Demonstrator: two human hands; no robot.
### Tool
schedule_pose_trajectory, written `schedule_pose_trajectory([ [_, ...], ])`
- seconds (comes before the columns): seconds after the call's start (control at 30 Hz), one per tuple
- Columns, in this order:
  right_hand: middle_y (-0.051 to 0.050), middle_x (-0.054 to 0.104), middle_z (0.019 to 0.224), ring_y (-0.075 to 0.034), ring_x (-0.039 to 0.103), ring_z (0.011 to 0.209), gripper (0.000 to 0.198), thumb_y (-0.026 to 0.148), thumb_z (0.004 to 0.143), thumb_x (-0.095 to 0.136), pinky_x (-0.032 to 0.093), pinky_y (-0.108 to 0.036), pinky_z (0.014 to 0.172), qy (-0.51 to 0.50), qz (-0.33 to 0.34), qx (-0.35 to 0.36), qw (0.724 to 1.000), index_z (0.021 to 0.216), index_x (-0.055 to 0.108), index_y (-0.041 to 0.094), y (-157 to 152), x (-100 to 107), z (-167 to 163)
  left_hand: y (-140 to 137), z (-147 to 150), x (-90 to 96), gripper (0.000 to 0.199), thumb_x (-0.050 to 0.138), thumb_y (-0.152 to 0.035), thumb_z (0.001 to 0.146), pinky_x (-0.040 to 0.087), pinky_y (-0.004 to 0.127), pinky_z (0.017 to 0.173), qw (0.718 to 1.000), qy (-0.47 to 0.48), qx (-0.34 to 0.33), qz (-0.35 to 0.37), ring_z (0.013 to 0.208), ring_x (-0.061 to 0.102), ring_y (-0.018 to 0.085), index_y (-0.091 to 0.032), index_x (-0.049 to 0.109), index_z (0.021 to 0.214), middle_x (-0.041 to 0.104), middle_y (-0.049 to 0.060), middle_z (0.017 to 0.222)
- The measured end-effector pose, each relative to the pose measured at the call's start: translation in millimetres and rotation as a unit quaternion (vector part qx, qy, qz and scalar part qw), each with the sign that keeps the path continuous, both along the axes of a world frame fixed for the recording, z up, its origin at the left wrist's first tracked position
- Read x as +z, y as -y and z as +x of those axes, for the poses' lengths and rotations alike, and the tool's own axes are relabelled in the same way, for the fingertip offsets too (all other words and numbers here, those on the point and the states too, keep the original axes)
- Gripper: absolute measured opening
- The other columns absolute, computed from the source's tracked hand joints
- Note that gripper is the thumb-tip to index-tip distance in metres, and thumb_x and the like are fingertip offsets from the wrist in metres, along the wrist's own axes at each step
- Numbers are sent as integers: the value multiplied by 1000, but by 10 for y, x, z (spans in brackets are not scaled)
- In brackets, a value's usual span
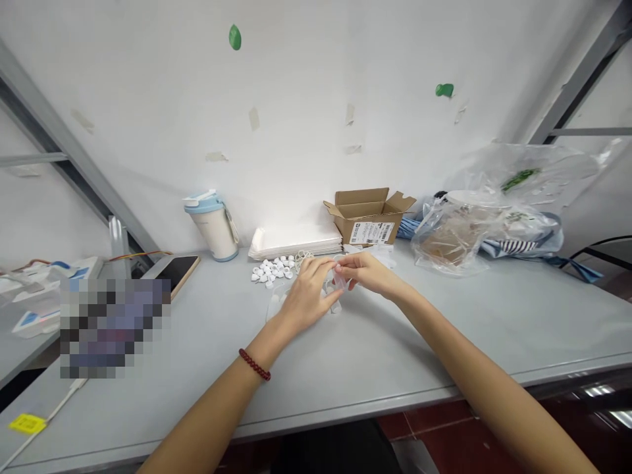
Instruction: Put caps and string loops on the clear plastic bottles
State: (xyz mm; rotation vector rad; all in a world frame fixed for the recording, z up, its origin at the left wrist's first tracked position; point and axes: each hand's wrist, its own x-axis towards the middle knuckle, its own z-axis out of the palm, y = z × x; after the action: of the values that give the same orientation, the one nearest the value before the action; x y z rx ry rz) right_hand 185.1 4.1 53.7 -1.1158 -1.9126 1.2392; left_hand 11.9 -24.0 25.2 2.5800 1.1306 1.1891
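Between my two hands, above the grey table (380, 359), is a small clear plastic piece (340, 280); its exact kind is too small to tell. The fingers of my left hand (307, 294) close on it from the left, thumb below. From the other side, my right hand (369, 272) pinches it at the top with thumb and forefinger. Partly hidden under my left hand lie more clear plastic pieces (274, 304). Just behind that hand is a loose pile of small white caps or plugs (272, 268), beside some coiled pale cord or rubber bands (302, 258).
A stack of white sheets or trays (296, 243) and an open cardboard box (371, 220) stand against the wall. To the left are a cream and blue tumbler (212, 227), a phone (184, 271) and a blurred-out patch. Plastic bags (447, 243) and blue cloth lie at right.
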Motion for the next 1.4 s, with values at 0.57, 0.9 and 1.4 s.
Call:
schedule_pose_trajectory([
  [0.57,-3,63,56,-10,50,46,26,32,82,53,37,-23,46,223,-6,27,974,62,58,15,34,92,45,107,133,-24,24,62,-24,75,45,43,86,993,-68,39,-85,103,47,28,-16,59,97,62,9,99],
  [0.9,-3,61,56,-10,51,47,20,28,77,54,40,-22,45,224,0,42,974,67,64,13,8,30,46,99,122,-69,24,59,-30,77,44,45,86,986,-117,44,-109,106,47,30,-17,57,97,62,10,101],
  [1.4,-3,61,57,-10,51,50,19,24,72,56,39,-21,43,228,-7,44,973,77,69,11,-31,-15,61,87,34,-31,42,63,-37,73,42,45,91,981,-120,36,-146,113,44,31,-18,54,110,58,11,112],
])
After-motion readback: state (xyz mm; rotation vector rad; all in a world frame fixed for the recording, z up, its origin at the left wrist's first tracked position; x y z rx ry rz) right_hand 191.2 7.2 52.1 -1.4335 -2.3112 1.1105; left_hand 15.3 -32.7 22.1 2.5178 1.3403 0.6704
